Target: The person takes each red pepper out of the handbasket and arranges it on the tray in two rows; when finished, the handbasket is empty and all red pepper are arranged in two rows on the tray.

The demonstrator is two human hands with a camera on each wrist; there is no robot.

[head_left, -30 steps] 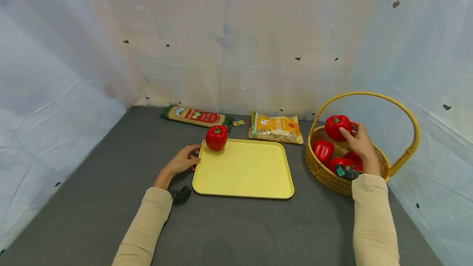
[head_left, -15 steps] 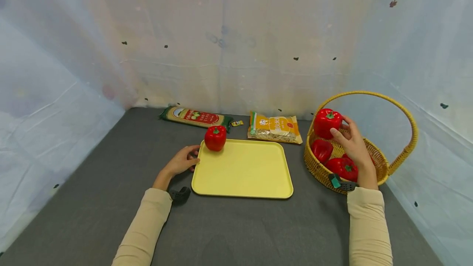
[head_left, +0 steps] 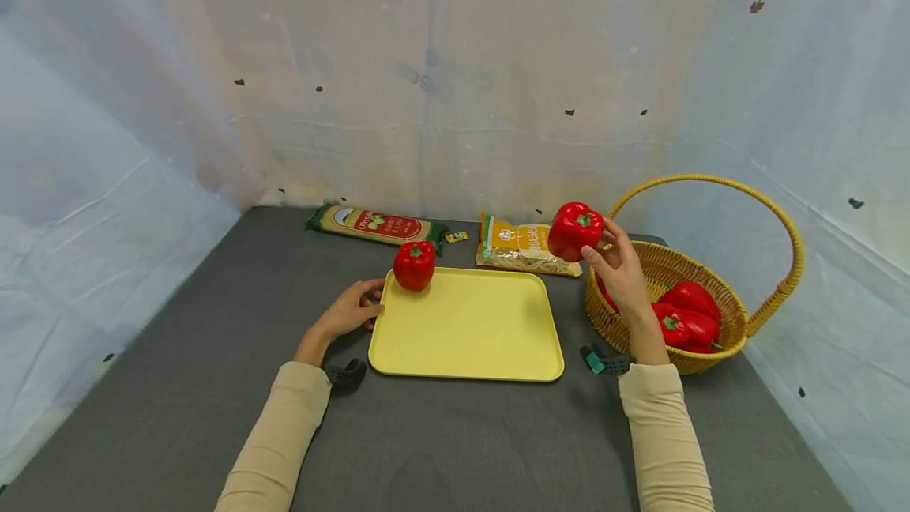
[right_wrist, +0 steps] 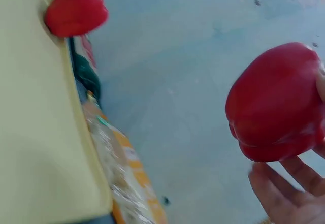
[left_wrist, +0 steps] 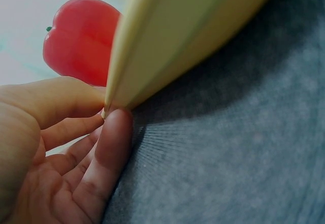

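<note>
In the head view my right hand (head_left: pixel 620 265) grips a red bell pepper (head_left: pixel 574 232) in the air between the basket and the yellow tray (head_left: pixel 469 326). The right wrist view shows this bell pepper (right_wrist: pixel 277 102) large, with fingers beneath it. My left hand (head_left: pixel 350 310) pinches the tray's left rim; in the left wrist view thumb and finger meet on the rim (left_wrist: pixel 114 82). Another red bell pepper (head_left: pixel 415 265) stands upright in the tray's far left corner. Several more red peppers (head_left: pixel 693 318) lie in the wicker basket (head_left: pixel 661 263), partly hidden by my right hand and wrist.
The basket's tall arched handle (head_left: pixel 771 200) rises at the right. Behind the tray lie a green-ended noodle packet (head_left: pixel 377 224), a tiny yellow sachet (head_left: pixel 456 237) and an orange noodle bag (head_left: pixel 522 247). A pale curtain (head_left: pixel 455 101) hangs behind the grey table (head_left: pixel 455 441).
My right hand has carried the bell pepper left, out from over the basket toward the tray. The left hand stays on the tray rim, and the tray has not moved.
</note>
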